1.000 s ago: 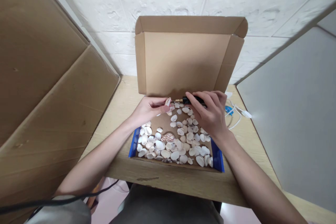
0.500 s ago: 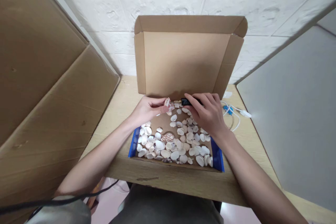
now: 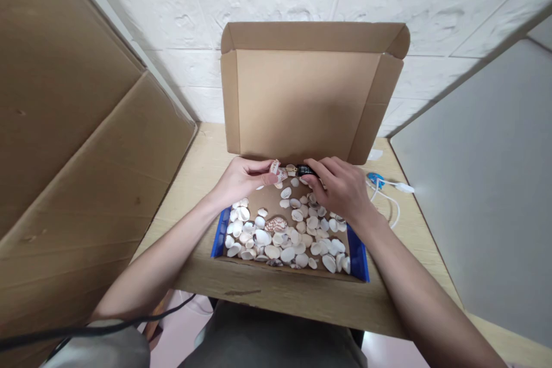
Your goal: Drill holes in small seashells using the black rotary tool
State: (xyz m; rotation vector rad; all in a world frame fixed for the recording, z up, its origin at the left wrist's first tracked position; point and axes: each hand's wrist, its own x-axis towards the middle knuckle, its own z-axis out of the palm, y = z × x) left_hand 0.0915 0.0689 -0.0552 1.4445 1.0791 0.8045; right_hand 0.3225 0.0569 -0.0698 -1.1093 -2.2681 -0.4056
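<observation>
My left hand [image 3: 246, 177] pinches a brown-speckled seashell [image 3: 281, 174] between thumb and fingers over the back of an open cardboard box. From the other side, my right hand [image 3: 340, 187] grips a small black mini drill [image 3: 305, 171] with a brass-coloured chuck. Its thin bit points left at the shell; I cannot tell whether the tip touches or enters it. Below both hands, many white and cream shells [image 3: 263, 237] lie in the box. A larger brown-patterned shell [image 3: 276, 224] rests among them.
The box's lid [image 3: 306, 103] stands upright at the back, near a white brick wall [image 3: 267, 11]. A white cable [image 3: 390, 198] and a blue item [image 3: 375, 179] lie on the wooden table [image 3: 181, 184] at right. Cardboard [image 3: 86, 155] rises at left, a pale panel [image 3: 483, 184] at right.
My right hand has shifted slightly and its fingers are placed differently on the drill. My left hand and the shell stay nearly still. The white cable and blue item have moved a little.
</observation>
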